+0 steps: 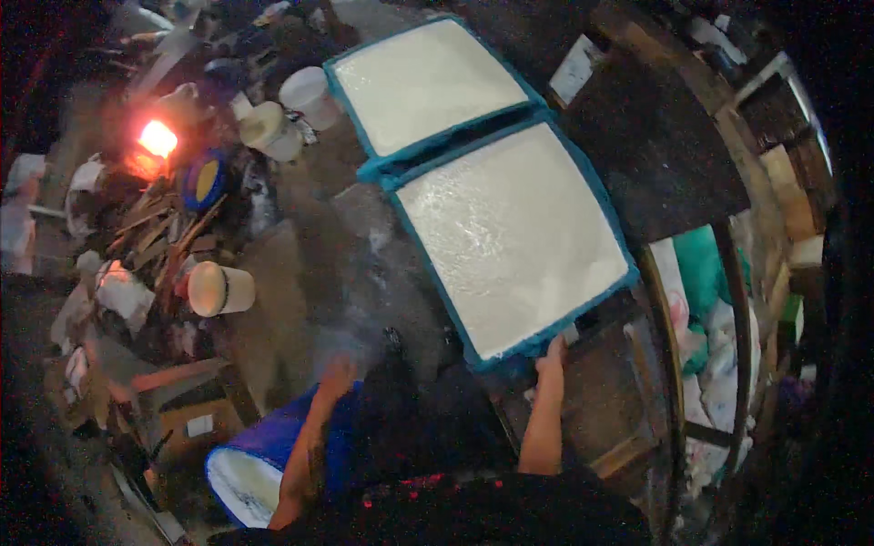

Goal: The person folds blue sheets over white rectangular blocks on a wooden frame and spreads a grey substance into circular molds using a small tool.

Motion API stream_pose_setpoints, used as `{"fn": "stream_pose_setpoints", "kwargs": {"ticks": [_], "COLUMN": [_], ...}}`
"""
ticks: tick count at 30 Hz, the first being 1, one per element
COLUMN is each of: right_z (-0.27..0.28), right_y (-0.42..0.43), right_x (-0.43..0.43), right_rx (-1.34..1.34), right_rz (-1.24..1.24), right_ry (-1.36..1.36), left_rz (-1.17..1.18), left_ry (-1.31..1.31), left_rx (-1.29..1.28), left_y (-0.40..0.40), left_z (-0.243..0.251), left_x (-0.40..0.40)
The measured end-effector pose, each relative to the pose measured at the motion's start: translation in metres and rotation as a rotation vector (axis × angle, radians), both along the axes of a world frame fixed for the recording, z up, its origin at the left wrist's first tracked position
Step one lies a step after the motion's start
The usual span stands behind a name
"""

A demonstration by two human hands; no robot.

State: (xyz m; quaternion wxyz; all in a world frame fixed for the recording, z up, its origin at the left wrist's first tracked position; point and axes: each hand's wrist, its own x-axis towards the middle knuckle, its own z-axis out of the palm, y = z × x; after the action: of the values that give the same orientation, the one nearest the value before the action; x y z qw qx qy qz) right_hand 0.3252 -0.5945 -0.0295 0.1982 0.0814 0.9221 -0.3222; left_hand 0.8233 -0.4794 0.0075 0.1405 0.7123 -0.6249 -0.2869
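Two square screens or trays with blue-green edges and pale, wet-looking surfaces lie before me, a nearer one [519, 232] and a farther one [430, 82]. My right hand [552, 355] is at the near edge of the nearer one, by its right corner; its fingers are partly hidden, and whether they grip cannot be told. My left hand [338, 375] is blurred, above the far end of a blue barrel [293, 437] that lies tilted at my left. The barrel's open mouth shows a whitish inside, and my left forearm passes over it.
A bright fire [158, 140] burns at the left, near piled wood sticks [153, 228]. White buckets [235, 290] stand between the fire and me and farther off [311, 95]. A cardboard box [194, 423] is lower left. Wooden framing [662, 327] runs along the right.
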Motion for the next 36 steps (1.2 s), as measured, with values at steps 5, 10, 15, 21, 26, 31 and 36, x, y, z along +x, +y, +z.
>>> {"fn": "stream_pose_setpoints", "kwargs": {"ticks": [5,10,15,21,26,31,36], "right_z": [0.172,0.219,0.178,0.187,0.203,0.200,0.335], "right_y": [0.067,0.115,0.152,0.165,0.174,0.185,0.095], "right_x": [-0.039,-0.068,-0.111,-0.100,-0.108,-0.157,-0.046], "right_rx": [-0.332,-0.334,-0.141,-0.274,-0.137,0.027,-0.071], "right_rz": [0.256,0.417,0.708,0.275,0.390,0.663,1.185], "right_ry": [-0.263,-0.023,0.174,-0.721,-0.551,0.304,0.844], "left_rz": [-0.259,-0.561,-0.854,-0.960,-0.943,-0.956,-0.914], "left_ry": [0.159,0.403,0.590,0.624,0.609,0.608,0.898], "left_rx": [0.139,0.152,0.058,0.050,0.071,0.082,-0.320], "left_y": [-0.126,-0.179,-0.173,-0.142,-0.138,-0.132,-0.119], "left_z": [0.105,0.158,0.164,0.155,0.146,0.158,0.179], "left_x": [-0.110,-0.190,-0.266,-0.265,-0.252,-0.287,-0.362]}}
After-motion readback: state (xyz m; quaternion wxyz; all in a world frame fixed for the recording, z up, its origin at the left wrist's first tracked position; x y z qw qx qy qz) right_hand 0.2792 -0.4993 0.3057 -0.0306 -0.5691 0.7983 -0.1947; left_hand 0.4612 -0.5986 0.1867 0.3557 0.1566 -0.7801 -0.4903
